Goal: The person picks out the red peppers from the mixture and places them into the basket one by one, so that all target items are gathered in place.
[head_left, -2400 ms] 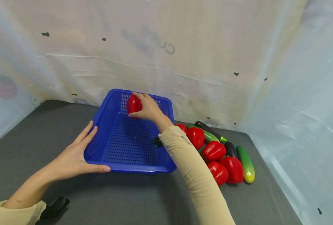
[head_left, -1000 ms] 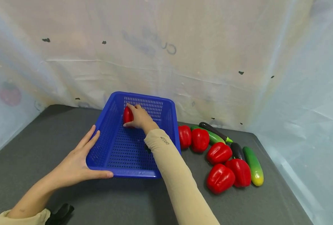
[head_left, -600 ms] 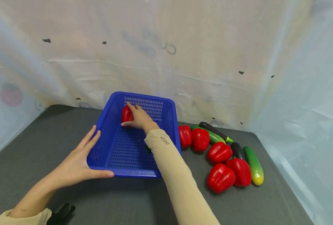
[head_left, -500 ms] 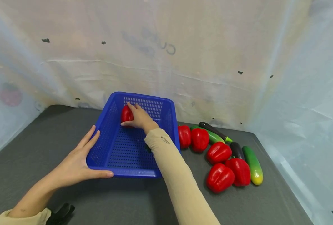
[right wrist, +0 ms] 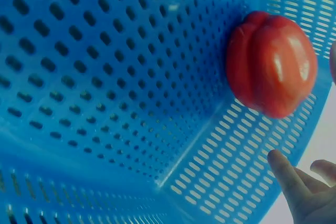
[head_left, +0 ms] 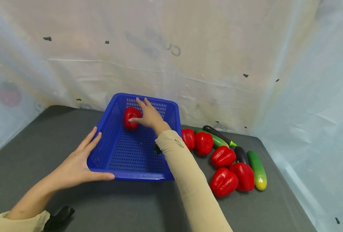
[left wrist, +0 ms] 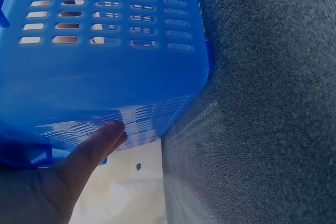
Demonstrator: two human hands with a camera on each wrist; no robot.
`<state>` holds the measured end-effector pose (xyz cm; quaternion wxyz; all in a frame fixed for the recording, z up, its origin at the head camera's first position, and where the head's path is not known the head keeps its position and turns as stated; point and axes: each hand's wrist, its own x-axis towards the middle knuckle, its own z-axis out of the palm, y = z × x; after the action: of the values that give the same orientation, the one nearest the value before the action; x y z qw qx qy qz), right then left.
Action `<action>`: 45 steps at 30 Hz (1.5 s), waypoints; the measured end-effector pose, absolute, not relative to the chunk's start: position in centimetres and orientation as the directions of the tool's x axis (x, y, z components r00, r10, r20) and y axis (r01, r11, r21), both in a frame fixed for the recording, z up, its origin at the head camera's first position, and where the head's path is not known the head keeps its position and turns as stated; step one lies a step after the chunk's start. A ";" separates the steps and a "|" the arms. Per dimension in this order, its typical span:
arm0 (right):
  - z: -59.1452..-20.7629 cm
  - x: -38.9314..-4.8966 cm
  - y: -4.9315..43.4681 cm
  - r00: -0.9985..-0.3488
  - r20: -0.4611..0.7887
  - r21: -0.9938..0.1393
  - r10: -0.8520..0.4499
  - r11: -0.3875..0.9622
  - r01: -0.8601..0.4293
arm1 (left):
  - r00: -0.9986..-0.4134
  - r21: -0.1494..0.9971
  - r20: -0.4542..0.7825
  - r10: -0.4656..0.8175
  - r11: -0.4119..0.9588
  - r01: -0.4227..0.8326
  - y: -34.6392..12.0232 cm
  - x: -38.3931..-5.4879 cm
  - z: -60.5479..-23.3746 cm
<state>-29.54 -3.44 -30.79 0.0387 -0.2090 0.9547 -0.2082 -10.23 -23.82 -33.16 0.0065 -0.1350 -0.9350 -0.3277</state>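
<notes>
A blue plastic basket (head_left: pixel 139 175) with perforated walls stands on the dark table, its far side near the wall sheet. My left hand (head_left: pixel 75 166) rests on its front left corner, thumb along the front rim, straight fingers against the outer left wall; the left wrist view shows those fingers (left wrist: pixel 100 142) on the slotted side. One red bell pepper (head_left: pixel 130 118) lies in the basket's far left corner. Over the basket, my right hand (head_left: pixel 150 116) is spread just right of the pepper. In the right wrist view, a gap separates the visible fingers (right wrist: pixel 289 177) from the pepper (right wrist: pixel 270 64).
Right of the basket lie several red bell peppers (head_left: pixel 223 183), two cucumbers (head_left: pixel 256 170) and two dark eggplants (head_left: pixel 217 132). A translucent sheet (head_left: pixel 171 48) hangs behind the table (head_left: pixel 130 206). My right forearm crosses the basket's right rim.
My right hand lowered the bell pepper into the basket's far left corner, then let go. Its fingers have spread and moved up and right. My left hand keeps its place at the basket corner.
</notes>
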 end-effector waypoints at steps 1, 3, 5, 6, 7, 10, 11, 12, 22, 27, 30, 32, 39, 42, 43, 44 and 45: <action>-30.7 -29.6 -3.3 -0.908 0.016 -0.418 -0.418 0.822 -0.386 | -0.964 0.612 0.099 0.247 0.748 0.255 -23.9 -10.3 -33.1; -30.5 -29.6 -3.2 -0.906 0.023 -0.420 -0.422 0.819 -0.392 | -0.965 0.613 0.094 0.245 0.750 0.250 -23.9 -10.4 -33.1; -30.3 -29.7 -3.1 -0.905 0.025 -0.419 -0.425 0.817 -0.396 | -0.966 0.612 0.089 0.244 0.752 0.246 -23.9 -10.5 -33.1; -30.3 -29.7 -3.0 -0.904 0.025 -0.415 -0.427 0.818 -0.398 | -0.966 0.611 0.085 0.243 0.753 0.243 -23.9 -10.6 -33.1; -30.2 -29.7 -3.0 -0.904 0.025 -0.413 -0.428 0.819 -0.399 | -0.967 0.611 0.081 0.243 0.754 0.241 -23.9 -10.6 -33.1; -29.9 -29.7 -2.8 -0.902 0.019 -0.408 -0.432 0.820 -0.401 | -0.967 0.612 0.077 0.241 0.754 0.237 -23.9 -10.7 -33.1; -29.8 -29.7 -2.8 -0.901 0.018 -0.410 -0.433 0.819 -0.402 | -0.968 0.613 0.076 0.239 0.755 0.235 -24.0 -10.8 -33.1; -29.7 -29.7 -2.8 -0.901 0.017 -0.412 -0.434 0.818 -0.402 | -0.968 0.613 0.076 0.239 0.754 0.234 -24.0 -10.8 -33.1; -28.4 -29.1 -2.1 -0.888 0.005 -0.382 -0.459 0.820 -0.426 | -0.967 0.627 0.075 0.242 0.743 0.234 -24.1 -10.8 -33.1; -27.4 -28.6 -1.9 -0.873 0.015 -0.371 -0.487 0.808 -0.457 | -0.967 0.627 0.080 0.240 0.742 0.236 -24.4 -10.8 -33.1; -26.8 -28.3 -1.7 -0.868 0.011 -0.359 -0.496 0.808 -0.467 | -0.967 0.623 0.082 0.242 0.744 0.239 -24.5 -10.9 -33.2; -26.6 -28.2 -1.7 -0.864 0.008 -0.359 -0.503 0.805 -0.472 | -0.967 0.620 0.082 0.240 0.748 0.238 -24.6 -10.9 -33.3; -26.0 -27.5 -1.1 -0.843 0.010 -0.352 -0.537 0.787 -0.506 | -0.966 0.620 0.085 0.243 0.747 0.242 -24.6 -10.9 -33.3; -25.6 -27.2 -0.6 -0.837 0.017 -0.349 -0.547 0.781 -0.517 | -0.967 0.623 0.085 0.241 0.744 0.240 -24.6 -10.8 -33.3; -25.5 -27.0 -0.5 -0.835 0.018 -0.351 -0.549 0.779 -0.520 | -0.967 0.624 0.085 0.241 0.744 0.240 -24.6 -10.8 -33.3; -25.4 -26.9 -0.3 -0.833 0.021 -0.352 -0.552 0.776 -0.523 | -0.966 0.623 0.086 0.243 0.744 0.242 -24.6 -10.9 -33.3; -25.3 -26.8 -0.1 -0.832 0.022 -0.353 -0.554 0.774 -0.525 | -0.966 0.620 0.086 0.243 0.746 0.243 -24.7 -10.9 -33.3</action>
<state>-26.82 -0.09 -25.26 0.0418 -0.2867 0.9410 -0.1750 -10.89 -24.66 -33.30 0.0000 -0.1303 -0.9342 -0.3320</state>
